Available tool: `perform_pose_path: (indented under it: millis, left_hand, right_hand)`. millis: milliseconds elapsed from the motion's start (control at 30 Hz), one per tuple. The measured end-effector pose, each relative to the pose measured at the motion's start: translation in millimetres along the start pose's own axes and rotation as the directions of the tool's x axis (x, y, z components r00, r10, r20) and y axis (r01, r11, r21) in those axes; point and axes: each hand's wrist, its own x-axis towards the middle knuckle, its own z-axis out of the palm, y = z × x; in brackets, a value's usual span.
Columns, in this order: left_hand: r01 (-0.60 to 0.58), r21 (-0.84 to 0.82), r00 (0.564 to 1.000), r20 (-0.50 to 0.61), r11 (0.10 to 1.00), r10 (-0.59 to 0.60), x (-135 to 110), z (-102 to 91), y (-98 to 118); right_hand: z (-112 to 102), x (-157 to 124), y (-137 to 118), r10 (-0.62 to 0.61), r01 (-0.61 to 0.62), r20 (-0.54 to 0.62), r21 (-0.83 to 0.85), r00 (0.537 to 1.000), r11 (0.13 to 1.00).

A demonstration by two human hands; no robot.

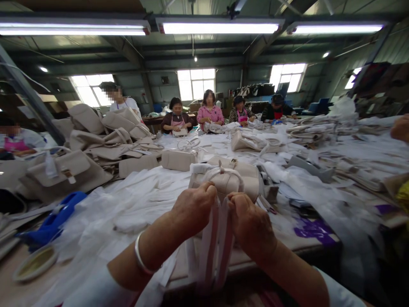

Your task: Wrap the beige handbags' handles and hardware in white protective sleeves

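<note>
Beige handbag (238,177) sits just beyond both hands (223,217).

Upright beige handbag (234,179), handle wrapped.

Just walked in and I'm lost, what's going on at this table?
A person's left hand and right hand both pinch white strips hanging in front of a beige handbag on the long table. More beige bags are piled at the left, and several people sit at the far end.

White short sleeves (96,290); silver bangle (140,258) above left grip (194,209).
</note>
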Motion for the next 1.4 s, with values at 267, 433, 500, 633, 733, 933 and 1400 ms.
perform_pose_path:
  millis: [267,433,500,633,733,933,1400]
  left_hand:
    - [0.110,0.190,0.993,-0.060,0.975,-0.101,16.9,9.2,1.7]
    - [0.295,-0.120,0.872,-0.372,0.948,-0.318,17.6,29.3,-3.0]
    - [0.319,-0.373,0.758,-0.451,0.871,-0.471,11.2,39.6,-4.4]
    - [0.292,-0.774,0.622,-0.293,0.562,-0.727,-21.9,59.4,-1.0]
    - [0.298,-0.866,0.684,-0.099,0.401,-0.723,-49.7,68.1,8.4]
    - [0.402,-0.884,0.874,0.292,0.238,-0.389,-52.2,71.0,24.5]
    - [0.436,-0.881,0.807,0.473,-0.184,-0.354,-16.9,57.8,32.0]
  right_hand:
    - [1.2,0.6,0.7,-0.116,0.117,0.022,-0.300,0.993,0.947]
    - [1.3,7.2,4.7,-0.120,0.128,0.045,-0.433,0.992,0.892]
    - [2.6,9.3,6.9,-0.129,0.137,0.049,-0.443,0.990,0.886]
    - [5.6,10.2,10.2,-0.129,0.132,0.036,-0.428,0.991,0.894]
    - [7.1,10.9,10.4,-0.117,0.113,0.018,-0.427,0.993,0.897]
    - [8.8,14.7,3.4,-0.107,0.101,0.002,-0.348,0.994,0.932]
    - [2.1,-64.7,8.9,0.253,-0.459,0.386,0.791,0.887,0.405]
